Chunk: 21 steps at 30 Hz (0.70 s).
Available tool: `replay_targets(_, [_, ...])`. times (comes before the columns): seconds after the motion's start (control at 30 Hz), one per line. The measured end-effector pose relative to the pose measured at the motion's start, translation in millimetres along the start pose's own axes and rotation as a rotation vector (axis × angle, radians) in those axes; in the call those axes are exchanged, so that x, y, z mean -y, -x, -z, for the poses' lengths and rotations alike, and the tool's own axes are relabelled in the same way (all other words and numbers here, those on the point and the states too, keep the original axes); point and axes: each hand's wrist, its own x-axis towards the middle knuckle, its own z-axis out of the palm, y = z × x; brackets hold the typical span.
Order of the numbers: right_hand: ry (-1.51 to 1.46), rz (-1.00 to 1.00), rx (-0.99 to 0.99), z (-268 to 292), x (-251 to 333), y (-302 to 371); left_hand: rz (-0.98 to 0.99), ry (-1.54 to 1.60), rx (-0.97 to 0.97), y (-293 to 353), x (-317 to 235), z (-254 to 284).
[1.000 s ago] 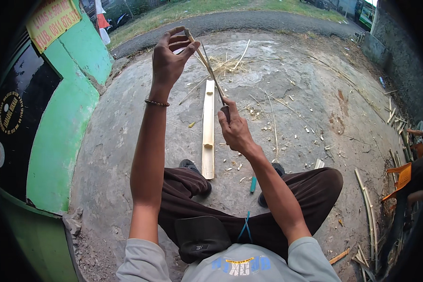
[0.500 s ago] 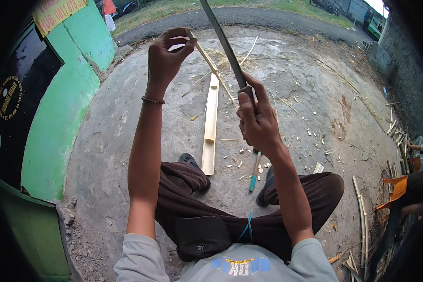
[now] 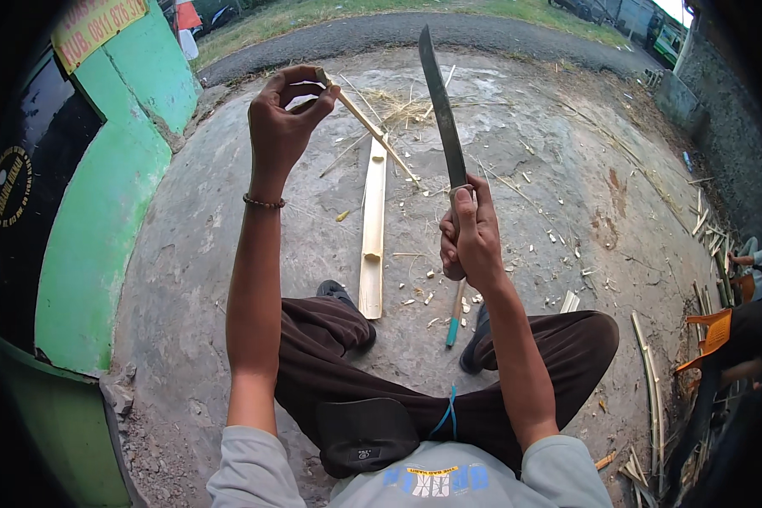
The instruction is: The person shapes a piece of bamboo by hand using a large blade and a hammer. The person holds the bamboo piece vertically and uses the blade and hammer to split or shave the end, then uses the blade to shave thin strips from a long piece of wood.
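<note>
My left hand (image 3: 289, 114), raised at the upper left, pinches the top of a thin bamboo strip (image 3: 364, 123). That strip slants down to the right, over the far end of a split bamboo half (image 3: 372, 229) lying hollow side up on the ground. In my right hand (image 3: 472, 233) is the handle of a machete (image 3: 445, 110), its long dark blade pointing up and away, apart from the strip. Below that hand a tool with a teal-ended wooden handle (image 3: 454, 326) lies between my feet; its far end is hidden.
Bamboo chips and pale shavings (image 3: 406, 110) litter the concrete. Long bamboo strips (image 3: 649, 381) lie at the right, near an orange plastic chair (image 3: 708, 339) and part of another person. A green wall (image 3: 93, 245) stands at the left. A black cap (image 3: 367, 433) is at my lap.
My right hand has moved slightly right and down, swinging the machete more upright and away from the strip. My left hand has shifted a little left and down, still pinching the bamboo strip.
</note>
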Motion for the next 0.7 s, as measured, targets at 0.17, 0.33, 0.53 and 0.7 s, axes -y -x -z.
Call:
replay_targets(0.17, [0.617, -0.189, 0.077, -23.6, -8.2, -18.2, 0.007, 0.065, 0.020, 4.0, -5.2, -10.9])
replay_targets(0.33, [0.714, 0.028, 0.056, -32.7, 22.0, -13.4, 0.047, -0.056, 0.007, 14.1, -12.6, 0.4])
replay_targets(0.53, [0.779, 0.474, -0.035, -37.5, 11.2, 2.4, -0.040, 0.015, -0.028, 10.9, -10.9, -19.3])
replay_targets(0.7, [0.767, -0.331, -0.068, 6.2, -30.8, -15.8, 0.015, 0.016, -0.031, 12.5, -17.4, -9.9])
